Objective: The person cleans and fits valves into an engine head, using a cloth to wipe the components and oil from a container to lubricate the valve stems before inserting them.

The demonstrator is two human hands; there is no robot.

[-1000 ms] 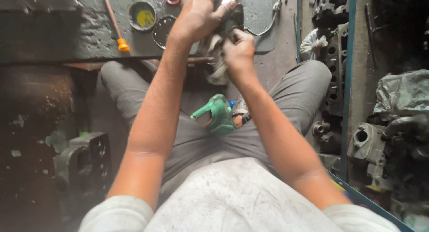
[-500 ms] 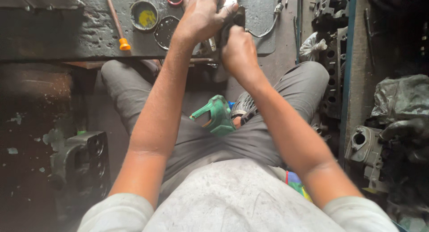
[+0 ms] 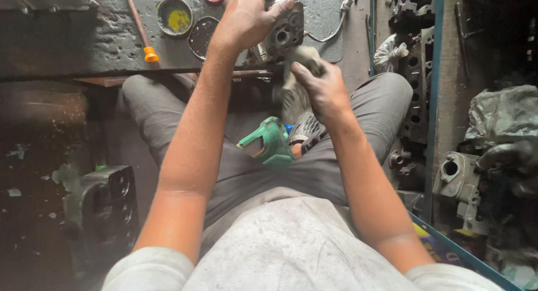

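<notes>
- A dark engine block (image 3: 103, 204) sits on the floor at far left.
- An orange-handled screwdriver (image 3: 140, 28) and a tin of yellow paste (image 3: 175, 16) lie on the counter (image 3: 67, 39).
- The left hand (image 3: 246, 16) clasps a grey metal part (image 3: 280, 36) at the counter's edge.
- The right hand (image 3: 322, 89) pinches a dirty rag (image 3: 297, 72) against the part.
- A green tool (image 3: 269, 142) rests in the lap.

Grimy grey workbench (image 3: 67, 39), dark oil-stained floor (image 3: 33, 156), blue-edged rack (image 3: 434, 100) of metal castings.
</notes>
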